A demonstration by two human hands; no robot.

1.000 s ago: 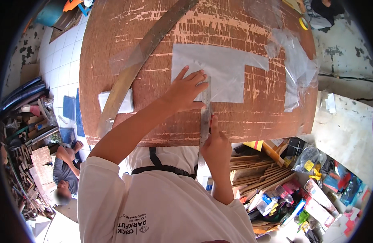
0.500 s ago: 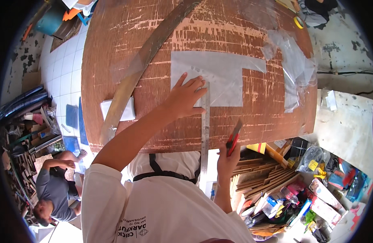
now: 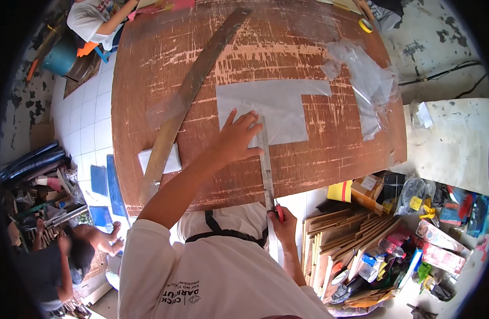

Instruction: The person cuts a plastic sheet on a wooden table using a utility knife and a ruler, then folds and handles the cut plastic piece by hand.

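My left hand (image 3: 238, 139) lies with fingers spread on a translucent plastic sheet (image 3: 287, 114), its fingertips and thumb beside a long metal ruler (image 3: 266, 173). The ruler runs from the sheet past the table's near edge towards my body. My right hand (image 3: 285, 227) is closed around a red utility knife (image 3: 279, 212), next to the ruler just off that edge. The blade is hard to make out against the ruler. The sheet lies on a worn brown wooden table (image 3: 202, 181), its upper right part reaching out as a narrow strip.
A long metal strip (image 3: 194, 80) crosses the table's left side over a white pad (image 3: 171, 159). Crumpled clear plastic (image 3: 369, 85) and yellow tape (image 3: 365, 25) lie right. Wood strips (image 3: 350, 228) and clutter fill the lower right. One person (image 3: 48, 266) is lower left; others work at the far edge.
My right hand with the utility knife has moved left and nearer my body, up to the ruler. My left hand stays on the sheet. The view has shifted, and the person lower left has bent over.
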